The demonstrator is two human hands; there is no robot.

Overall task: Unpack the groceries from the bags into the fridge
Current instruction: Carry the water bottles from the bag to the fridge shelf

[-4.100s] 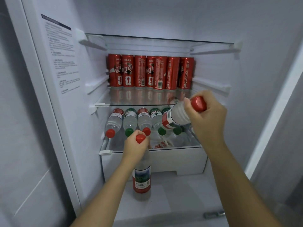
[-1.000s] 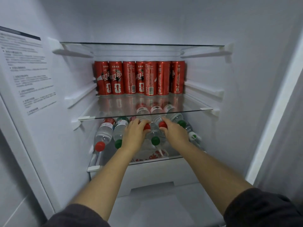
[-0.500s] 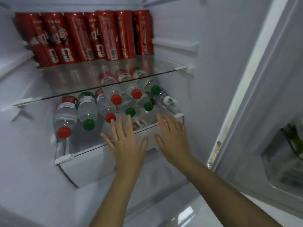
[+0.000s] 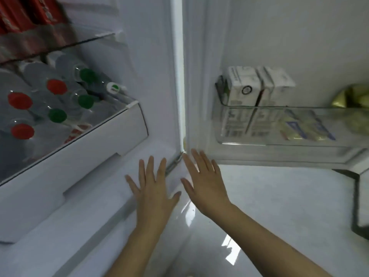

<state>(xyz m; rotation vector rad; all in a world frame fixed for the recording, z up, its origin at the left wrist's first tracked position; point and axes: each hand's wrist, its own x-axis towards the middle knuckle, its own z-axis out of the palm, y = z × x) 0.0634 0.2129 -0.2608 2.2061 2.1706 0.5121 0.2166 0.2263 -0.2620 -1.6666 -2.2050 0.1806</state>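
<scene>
A: What does the head view give you?

B: Both hands are low in front of the open fridge (image 4: pixel 155 56). The left hand (image 4: pixel 153 188) and right hand (image 4: pixel 205 186) have their fingers straight and spread, palms down. Neither holds anything.

A: Are they touching anything?

B: I cannot tell. They are near the fridge's bottom corner by the hinge (image 4: pixel 175 160), over the sill and the glossy floor (image 4: pixel 279 206).

A: And the groceries?

B: Bottles (image 4: pixel 56 86) lie on their sides above the drawer (image 4: pixel 89 148), with red and green caps facing out, packed side by side. Cans (image 4: pixel 30 15) are a red blur on the glass shelf (image 4: pixel 60 47) above them. On the door, the bin (image 4: pixel 279 136) holds white cartons (image 4: pixel 243 86) at its hinge end, some flat packs beside them, and something gold (image 4: pixel 351 96) at the far edge.

A: So how far along is it?

B: A fair way, I think. Drinks fill two levels and the bin is stocked. No bags are in view, so I cannot say what remains in them.

A: Best guess at the step?

B: With both hands empty and the view turned toward the door and floor, I'd say one load is stowed and the person is between items, probably about to fetch more.
</scene>
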